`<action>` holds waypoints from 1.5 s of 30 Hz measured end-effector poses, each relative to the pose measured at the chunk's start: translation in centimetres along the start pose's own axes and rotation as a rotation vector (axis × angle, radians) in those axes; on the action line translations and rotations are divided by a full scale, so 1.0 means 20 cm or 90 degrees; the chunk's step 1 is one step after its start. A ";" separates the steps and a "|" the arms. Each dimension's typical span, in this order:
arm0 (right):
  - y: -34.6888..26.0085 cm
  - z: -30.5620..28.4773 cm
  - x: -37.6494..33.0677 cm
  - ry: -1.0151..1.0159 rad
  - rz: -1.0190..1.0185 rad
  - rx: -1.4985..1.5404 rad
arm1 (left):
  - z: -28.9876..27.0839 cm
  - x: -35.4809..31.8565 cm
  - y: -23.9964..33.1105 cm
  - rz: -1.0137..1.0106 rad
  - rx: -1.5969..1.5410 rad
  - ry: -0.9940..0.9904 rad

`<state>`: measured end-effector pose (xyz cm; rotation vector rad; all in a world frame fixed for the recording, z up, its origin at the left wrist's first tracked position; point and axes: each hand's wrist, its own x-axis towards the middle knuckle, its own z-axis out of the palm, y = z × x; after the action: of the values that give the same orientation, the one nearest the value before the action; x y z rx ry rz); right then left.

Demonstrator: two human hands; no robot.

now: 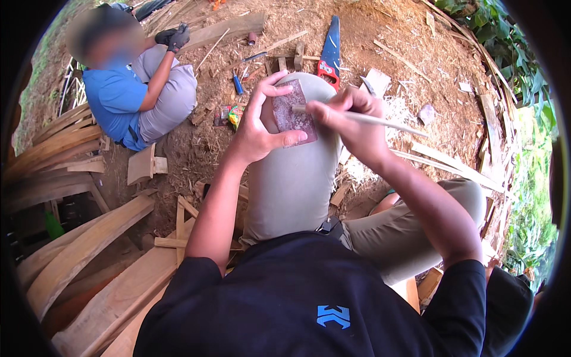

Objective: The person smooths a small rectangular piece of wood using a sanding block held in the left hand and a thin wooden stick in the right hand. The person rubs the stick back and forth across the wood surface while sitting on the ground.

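Over my raised knee [291, 190], my left hand [257, 122] holds a reddish-brown, worn sheet of sandpaper [290, 113], with the thumb on its lower edge and the fingers at its upper left. My right hand [361, 125] is closed round a thin, pale wooden stick [392, 124]. The stick's near end rests on or just over the sandpaper; I cannot tell if they touch. Its other end reaches out to the right past my hand.
A hand saw [331, 52] with a red handle lies ahead on the shaving-covered ground, with a blue-handled tool [238, 84] to its left. A curved blade [368, 87] lies beyond my right hand. At left, a gloved person in blue [119, 98] sits near stacked planks [89, 262].
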<state>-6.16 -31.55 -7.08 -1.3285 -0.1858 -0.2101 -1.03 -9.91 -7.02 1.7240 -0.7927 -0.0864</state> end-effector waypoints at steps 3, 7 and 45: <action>0.00 0.01 -0.05 -0.068 -0.186 -0.231 | 0.00 0.01 0.00 0.014 0.024 0.006; 0.02 0.03 -0.01 -0.004 -0.213 -0.283 | 0.01 0.00 0.00 0.005 0.025 0.012; -0.02 -0.03 -0.01 -0.177 -0.229 -0.248 | -0.06 -0.02 -0.02 0.072 0.099 0.032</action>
<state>-6.34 -32.24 -6.95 -1.7049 -0.6481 -0.3790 -0.72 -8.66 -7.11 1.8164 -0.8762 0.0978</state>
